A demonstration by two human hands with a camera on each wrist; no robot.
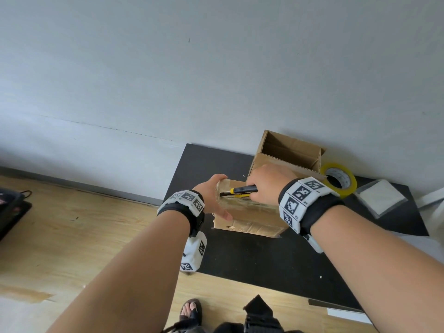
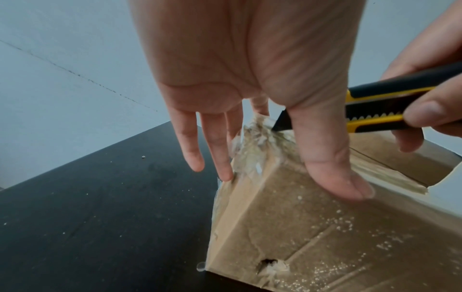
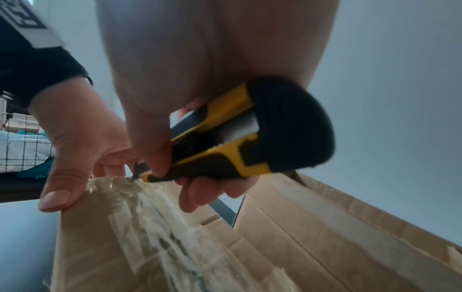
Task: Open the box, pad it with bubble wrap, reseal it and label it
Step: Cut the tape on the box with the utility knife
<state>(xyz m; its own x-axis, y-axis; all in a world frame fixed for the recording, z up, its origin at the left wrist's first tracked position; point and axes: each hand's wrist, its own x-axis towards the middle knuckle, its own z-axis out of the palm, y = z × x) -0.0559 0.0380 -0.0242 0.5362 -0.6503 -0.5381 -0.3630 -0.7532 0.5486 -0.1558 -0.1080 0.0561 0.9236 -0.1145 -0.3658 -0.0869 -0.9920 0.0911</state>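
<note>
A taped cardboard box (image 1: 249, 219) lies on the black table (image 1: 252, 260), its top seam covered in wrinkled clear tape (image 3: 150, 227). My left hand (image 1: 219, 200) steadies the box's left end, straight fingers (image 2: 215, 150) against the end face and the thumb (image 2: 335, 173) pressed on the near side. My right hand (image 1: 266, 186) grips a yellow and black utility knife (image 1: 240, 190). The knife's dark tip (image 2: 281, 122) meets the torn tape at the left end of the seam, close to my left thumb.
A second cardboard box (image 1: 288, 150), open and empty, stands right behind against the wall. To its right lie a yellowish tape roll (image 1: 338, 180) and a square pad of bubble wrap (image 1: 380, 198). Wooden floor lies left of the table. My sandalled foot (image 1: 191, 308) is below.
</note>
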